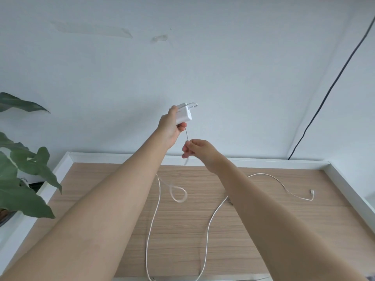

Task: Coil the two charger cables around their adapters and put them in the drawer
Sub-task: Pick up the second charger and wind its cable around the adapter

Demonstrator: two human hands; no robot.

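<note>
Left hand [170,123] grasps the small white rectangular plastic adapter [183,114], raised above the far edge of the light wood-grain tabletop with white raised rim [284,230]. Right hand [197,149], just below it, pinches the thin white charger cable [207,236], taut between the two hands.

Risks, as I judge them:
- Long slack runs to the near edge and back; winding fast could drag the twisted loop mid-table into a knot.
- The free plug [311,192] near the right edge may whip or snag on the rim.
- Tight wraps would strain the cable exit.

Unclear: no drawer in view; whether there are one or two cables, since the near edge cuts them off; small dark item beside the right forearm; second adapter not seen.
</note>
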